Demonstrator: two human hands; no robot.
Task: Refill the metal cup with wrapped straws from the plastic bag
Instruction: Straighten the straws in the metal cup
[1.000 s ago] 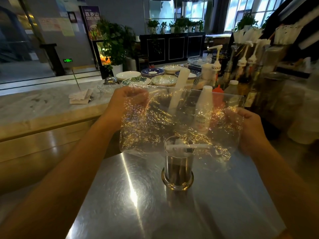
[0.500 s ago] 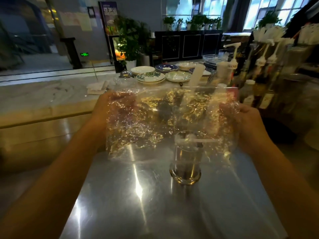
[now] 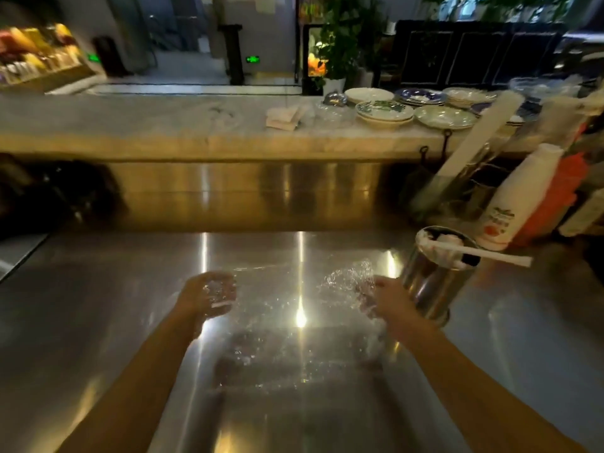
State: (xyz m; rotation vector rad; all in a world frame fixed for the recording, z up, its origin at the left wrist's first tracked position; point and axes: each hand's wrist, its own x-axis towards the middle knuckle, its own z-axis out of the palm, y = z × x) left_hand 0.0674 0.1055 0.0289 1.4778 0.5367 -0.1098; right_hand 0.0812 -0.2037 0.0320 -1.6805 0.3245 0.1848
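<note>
The clear plastic bag (image 3: 294, 322) hangs crumpled and looks empty between my two hands, low over the steel counter. My left hand (image 3: 209, 297) grips its left edge and my right hand (image 3: 382, 300) grips its right edge. The metal cup (image 3: 434, 282) stands just right of my right hand, holding wrapped straws. One white wrapped straw (image 3: 480, 253) lies across its rim and pokes out to the right.
The steel counter (image 3: 130, 305) spreads to the left and front. A white bottle (image 3: 519, 197) and other bottles crowd the right behind the cup. Stacked plates (image 3: 385, 111) and napkins (image 3: 284, 117) sit on the raised marble ledge.
The bag has come down from in front of the cup to low over the counter, left of the cup. The view has swung left, so the cup now sits at the right.
</note>
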